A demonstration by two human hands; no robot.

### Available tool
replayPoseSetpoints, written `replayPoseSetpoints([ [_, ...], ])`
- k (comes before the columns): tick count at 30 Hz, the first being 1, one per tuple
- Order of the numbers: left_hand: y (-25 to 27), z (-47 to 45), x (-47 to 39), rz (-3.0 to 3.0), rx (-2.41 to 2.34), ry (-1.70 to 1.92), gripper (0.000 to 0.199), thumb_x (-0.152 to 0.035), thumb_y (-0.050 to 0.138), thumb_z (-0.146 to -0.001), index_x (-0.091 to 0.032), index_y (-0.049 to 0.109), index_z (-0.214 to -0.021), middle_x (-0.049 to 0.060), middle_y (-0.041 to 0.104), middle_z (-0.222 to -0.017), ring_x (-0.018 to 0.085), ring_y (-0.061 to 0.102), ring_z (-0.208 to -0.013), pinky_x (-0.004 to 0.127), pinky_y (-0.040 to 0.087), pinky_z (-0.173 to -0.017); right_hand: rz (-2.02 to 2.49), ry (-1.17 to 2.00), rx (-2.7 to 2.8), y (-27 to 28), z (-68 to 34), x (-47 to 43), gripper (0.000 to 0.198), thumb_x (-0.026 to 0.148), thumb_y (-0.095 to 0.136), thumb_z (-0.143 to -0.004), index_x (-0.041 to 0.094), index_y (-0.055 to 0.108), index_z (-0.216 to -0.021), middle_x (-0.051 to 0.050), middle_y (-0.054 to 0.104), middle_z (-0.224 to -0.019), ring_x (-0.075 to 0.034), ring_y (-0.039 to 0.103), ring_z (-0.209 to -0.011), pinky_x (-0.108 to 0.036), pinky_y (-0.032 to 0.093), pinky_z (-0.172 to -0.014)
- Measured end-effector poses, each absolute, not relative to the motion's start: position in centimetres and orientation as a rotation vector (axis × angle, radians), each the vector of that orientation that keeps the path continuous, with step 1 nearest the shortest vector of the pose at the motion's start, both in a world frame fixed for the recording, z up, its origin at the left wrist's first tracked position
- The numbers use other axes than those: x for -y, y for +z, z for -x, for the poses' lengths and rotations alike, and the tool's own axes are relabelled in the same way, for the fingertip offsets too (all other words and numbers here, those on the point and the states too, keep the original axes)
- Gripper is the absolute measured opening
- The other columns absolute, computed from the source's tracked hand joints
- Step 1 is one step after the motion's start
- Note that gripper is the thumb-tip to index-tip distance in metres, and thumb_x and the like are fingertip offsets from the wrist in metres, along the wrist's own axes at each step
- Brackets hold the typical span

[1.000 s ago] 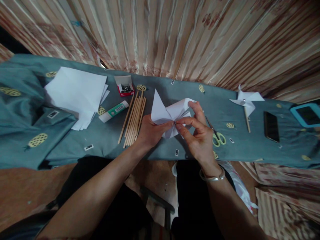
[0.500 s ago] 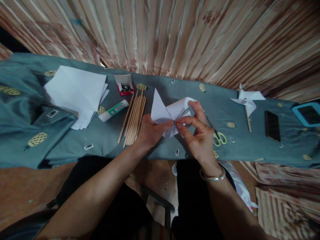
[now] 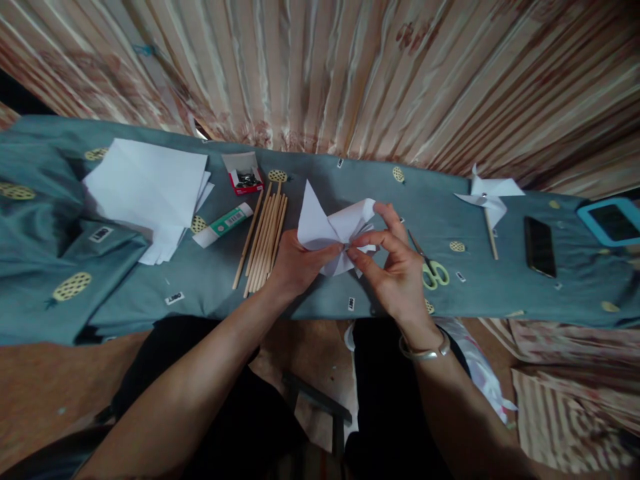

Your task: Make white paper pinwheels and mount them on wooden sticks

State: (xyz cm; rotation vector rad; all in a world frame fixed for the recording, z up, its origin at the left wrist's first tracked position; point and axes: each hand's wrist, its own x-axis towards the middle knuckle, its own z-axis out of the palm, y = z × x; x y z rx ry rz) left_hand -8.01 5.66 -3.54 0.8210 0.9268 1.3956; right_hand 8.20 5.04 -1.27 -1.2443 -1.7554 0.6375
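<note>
A white paper pinwheel with its corners folded to the middle is held up over the table. My left hand grips it from the left, thumb pressed on the centre and the other fingers hidden under the paper. From the right, my right hand pinches at the same centre with thumb and index finger, its other fingers curled by the right-hand blade. A tiny dark spot shows between the fingertips, too small to name. Left of my hands lie several wooden sticks and a red-and-white box of small metal pieces.
A teal cloth covers the table. White paper sheets and a glue stick lie left. On the right are scissors, a finished pinwheel on a stick, a phone and a blue-framed device. Behind hangs a curtain.
The view has shifted slightly, moving the table things a little left in the picture. Both hands keep their hold on the paper pinwheel, with only slight finger movement at its centre.
</note>
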Motion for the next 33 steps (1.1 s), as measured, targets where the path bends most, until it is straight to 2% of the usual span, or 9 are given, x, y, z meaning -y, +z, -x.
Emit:
replayPoseSetpoints([
  [4, -3.5, 7.9, -5.6, -0.829, -0.94, 1.399, 0.016, -0.02, 0.083, -0.058, -0.018, 0.077, -0.073, -0.001, 0.076, -0.072, 0.015, 0.068, -0.064, 0.026, 0.056, -0.063, 1.256, 0.624, 1.69, -1.5, -8.1, -5.0, 0.018, 0.029, 0.077, -0.08, 0.024, 0.067, -0.096, -0.007, 0.046, -0.154, -0.029, 0.036, -0.149, -0.058, 0.021, -0.123],
  [7, -3.2, 7.9, -5.5, -0.838, -0.953, 1.402, 0.014, -0.017, 0.081, -0.06, -0.019, 0.077, -0.073, -0.002, 0.076, -0.071, 0.013, 0.068, -0.062, 0.025, 0.056, -0.063, 1.267, 0.614, 1.666, -1.7, -8.0, -4.9, 0.039, 0.032, 0.078, -0.079, 0.026, 0.063, -0.116, -0.009, 0.041, -0.157, -0.029, 0.036, -0.148, -0.057, 0.026, -0.121],
  [11, -3.0, 8.0, -5.3, -0.89, -1.011, 1.408, 0.009, -0.017, 0.08, -0.062, -0.017, 0.076, -0.07, -0.002, 0.075, -0.067, 0.013, 0.066, -0.059, 0.025, 0.055, -0.061, 1.272, 0.609, 1.646, -2.4, -7.9, -4.9, 0.07, 0.034, 0.077, -0.079, 0.03, 0.046, -0.142, -0.01, 0.035, -0.16, -0.03, 0.03, -0.151, -0.058, 0.027, -0.121],
  [14, -3.0, 8.0, -5.3, -0.91, -1.029, 1.413, 0.011, -0.02, 0.081, -0.062, -0.017, 0.075, -0.071, 0.0, 0.075, -0.069, 0.014, 0.067, -0.06, 0.026, 0.056, -0.06, 1.269, 0.62, 1.62, -2.9, -7.8, -4.9, 0.084, 0.035, 0.077, -0.079, 0.031, 0.035, -0.151, -0.01, 0.033, -0.162, -0.031, 0.029, -0.152, -0.06, 0.027, -0.121],
  [17, -3.2, 8.0, -5.3, -0.911, -1.049, 1.414, 0.015, -0.023, 0.083, -0.063, -0.018, 0.074, -0.074, 0.001, 0.076, -0.073, 0.016, 0.069, -0.063, 0.027, 0.057, -0.061, 1.255, 0.662, 1.574, -3.2, -7.5, -4.8, 0.088, 0.034, 0.078, -0.078, 0.032, 0.031, -0.152, -0.009, 0.035, -0.161, -0.031, 0.035, -0.149, -0.059, 0.03, -0.121],
  [20, -3.3, 8.0, -5.3, -0.907, -1.059, 1.424, 0.016, -0.023, 0.083, -0.063, -0.018, 0.074, -0.076, 0.001, 0.077, -0.075, 0.017, 0.07, -0.065, 0.029, 0.058, -0.063, 1.209, 0.765, 1.521, -3.1, -7.2, -4.7, 0.085, 0.032, 0.076, -0.079, 0.032, 0.03, -0.152, -0.009, 0.047, -0.152, -0.029, 0.046, -0.142, -0.055, 0.038, -0.118],
  [25, -3.1, 8.0, -5.2, -0.882, -1.051, 1.435, 0.015, -0.02, 0.082, -0.062, -0.017, 0.075, -0.074, 0.0, 0.076, -0.072, 0.016, 0.069, -0.064, 0.029, 0.058, -0.064, 1.2, 0.913, 1.408, -2.4, -6.8, -4.4, 0.087, 0.03, 0.078, -0.078, 0.03, 0.031, -0.151, -0.006, 0.07, -0.119, -0.024, 0.069, -0.106, -0.047, 0.056, -0.097],
  [29, -2.8, 8.0, -5.1, -0.88, -1.067, 1.418, 0.013, -0.018, 0.082, -0.062, -0.019, 0.075, -0.073, 0.0, 0.076, -0.073, 0.016, 0.069, -0.064, 0.027, 0.057, -0.062, 1.225, 0.969, 1.346, -1.8, -6.7, -4.3, 0.089, 0.03, 0.081, -0.075, 0.028, 0.034, -0.149, 0.0, 0.074, -0.096, -0.021, 0.071, -0.089, -0.042, 0.059, -0.086],
  [33, -2.7, 8.0, -5.1, -0.875, -1.059, 1.418, 0.014, -0.019, 0.083, -0.061, -0.021, 0.076, -0.073, 0.001, 0.077, -0.074, 0.017, 0.07, -0.066, 0.029, 0.058, -0.064, 1.245, 1.011, 1.335, -1.4, -6.9, -4.3, 0.092, 0.031, 0.083, -0.073, 0.029, 0.033, -0.15, 0.002, 0.075, -0.088, -0.02, 0.071, -0.079, -0.039, 0.06, -0.077],
])
